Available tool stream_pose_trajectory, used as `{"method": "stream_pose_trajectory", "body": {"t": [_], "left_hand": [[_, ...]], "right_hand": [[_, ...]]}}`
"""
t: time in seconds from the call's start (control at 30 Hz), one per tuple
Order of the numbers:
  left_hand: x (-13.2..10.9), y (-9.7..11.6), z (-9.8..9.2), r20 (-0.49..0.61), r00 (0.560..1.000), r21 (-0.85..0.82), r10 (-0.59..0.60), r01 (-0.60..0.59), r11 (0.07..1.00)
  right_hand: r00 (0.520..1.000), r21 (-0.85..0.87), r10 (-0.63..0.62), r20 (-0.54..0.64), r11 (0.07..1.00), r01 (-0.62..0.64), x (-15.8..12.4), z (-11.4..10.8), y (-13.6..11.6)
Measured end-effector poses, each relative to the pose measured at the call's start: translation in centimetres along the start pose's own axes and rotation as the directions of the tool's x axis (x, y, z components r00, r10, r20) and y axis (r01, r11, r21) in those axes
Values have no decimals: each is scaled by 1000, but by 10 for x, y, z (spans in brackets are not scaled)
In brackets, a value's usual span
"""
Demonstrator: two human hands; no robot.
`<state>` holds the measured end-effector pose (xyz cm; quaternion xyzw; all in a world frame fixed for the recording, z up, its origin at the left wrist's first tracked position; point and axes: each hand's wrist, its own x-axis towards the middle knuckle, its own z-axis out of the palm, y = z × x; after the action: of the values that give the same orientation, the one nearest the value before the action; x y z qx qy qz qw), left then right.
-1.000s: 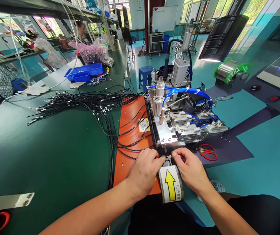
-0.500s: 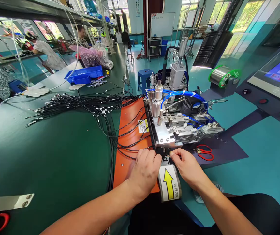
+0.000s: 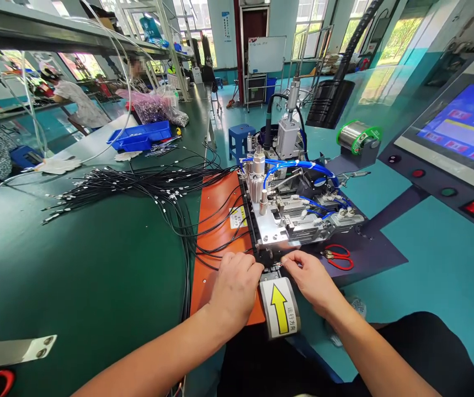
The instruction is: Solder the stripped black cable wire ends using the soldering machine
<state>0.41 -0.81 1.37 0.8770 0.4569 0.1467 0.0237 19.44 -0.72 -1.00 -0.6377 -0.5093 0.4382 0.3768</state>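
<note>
At the near end of a metal machine (image 3: 278, 220) with cylinders and blue air tubes, both hands meet around its narrow feed opening. My left hand (image 3: 237, 289) rests over the orange plate (image 3: 214, 215) with its fingers curled closed; what they hold is hidden. Thumb and forefinger of my right hand (image 3: 309, 275) pinch together at the opening's right side, on something too small to make out. Between the wrists sits a rounded guard (image 3: 278, 309) bearing a yellow arrow. Black cables (image 3: 220, 234) run across the orange plate into the machine's left side.
A bundle of black cables (image 3: 129, 184) lies on the green table (image 3: 96, 275). Red-handled cutters (image 3: 339, 259) lie right of the machine. Beyond are a solder wire spool (image 3: 355, 138), a control screen (image 3: 464, 127) and a blue tray (image 3: 141, 135). Co-workers sit at the far left.
The camera view has turned slightly to the right, so more of the control panel shows. Both hands stay at the machine's near end with little visible movement.
</note>
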Motion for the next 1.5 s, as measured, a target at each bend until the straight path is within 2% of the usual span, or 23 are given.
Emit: {"method": "stream_pose_trajectory", "body": {"t": [0.23,0.37,0.43,0.53,0.63,0.7,0.73,0.8,0.87,0.93,1.03,1.1,1.17,1.2,1.27,1.37,1.4,1.43,1.5], "left_hand": [[-1,5,-12,156,985,-25,-69,74,997],[-1,8,-18,262,963,-21,-61,69,997],[-1,6,-27,298,953,-30,-55,67,997],[4,-6,-55,297,951,-81,-85,114,990],[11,-34,-93,206,956,-107,-210,236,966],[11,-56,-112,174,928,-51,-330,343,938],[9,-66,-118,195,897,0,-397,405,914],[-2,-79,-118,242,821,90,-518,512,854],[-19,-82,-104,275,760,128,-590,579,805],[-36,-79,-84,287,732,109,-618,616,780],[-53,-74,-59,217,712,60,-667,672,738],[-56,-75,-53,159,662,-99,-732,749,655],[-55,-79,-56,154,584,-299,-797,796,526],[-54,-81,-60,180,549,-393,-817,801,452],[-50,-84,-67,300,494,-614,-816,755,231],[-46,-83,-70,497,477,-803,-725,570,-176],[-45,-81,-69,532,480,-811,-697,527,-255],[-43,-79,-66,543,483,-810,-687,517,-277],[-41,-74,-60,556,484,-807,-675,509,-300]], "right_hand": [[997,15,-6,-83,1000,7,-8,-9,1],[999,-15,2,-48,1000,-3,-28,-18,1],[1000,-32,14,-27,999,-14,-40,-22,1],[999,-45,33,-9,998,-34,-56,-29,3],[999,-60,19,26,998,-18,-71,-34,9],[996,-62,-9,92,998,15,-80,-36,12],[990,-53,-32,139,998,40,-84,-35,13],[967,-29,-96,237,994,106,-91,-31,11],[935,-28,-165,313,983,183,-95,-23,6],[901,-36,-234,365,964,265,-95,-13,-1],[842,-1,-336,422,928,371,-93,3,-11],[813,25,-376,445,913,408,-91,12,-16],[797,49,-385,466,910,411,-89,21,-20],[794,67,-381,474,915,398,-88,25,-23],[801,116,-342,491,937,329,-86,34,-29],[807,194,-156,569,980,53,-81,53,-40],[793,213,-87,603,976,-54,-78,60,-44],[775,229,-45,630,965,-131,-74,67,-47],[780,273,-52,623,949,-155,-67,80,-52]]}}
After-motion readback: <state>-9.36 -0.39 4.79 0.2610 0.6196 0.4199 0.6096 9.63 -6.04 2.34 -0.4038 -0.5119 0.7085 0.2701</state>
